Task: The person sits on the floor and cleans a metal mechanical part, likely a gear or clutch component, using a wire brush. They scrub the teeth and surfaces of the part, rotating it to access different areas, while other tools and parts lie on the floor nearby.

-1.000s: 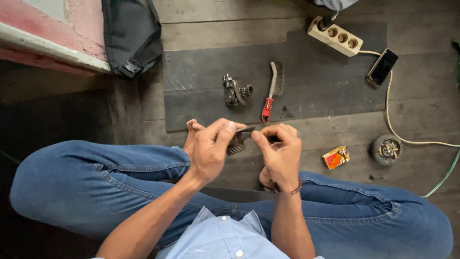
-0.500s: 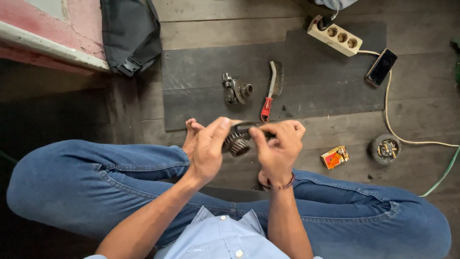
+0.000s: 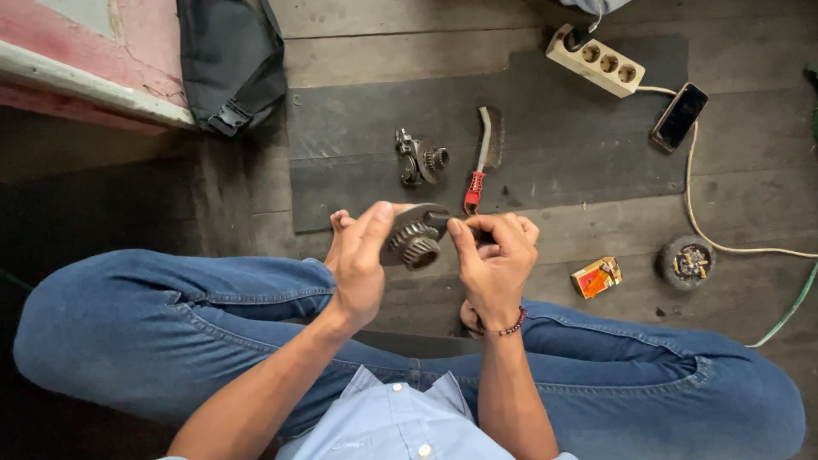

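Toothed metal gear (image 3: pixel 415 240) dark, greasy, held above lap between both hands: left hand (image 3: pixel 362 260) clasps its flange, right hand (image 3: pixel 494 255) pinches its far side. Beyond: dark rubber mat (image 3: pixel 562 153) on worn wooden plank floor (image 3: pixel 750 196), wire brush (image 3: pixel 484 158), second gear part (image 3: pixel 422 159).

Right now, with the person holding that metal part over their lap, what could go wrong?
The toothed grey metal gear part is pinched only by fingertips of the left hand and right hand, so it might slip onto the blue jeans. Its teeth could nick a finger. The red-handled wire brush lies close ahead.
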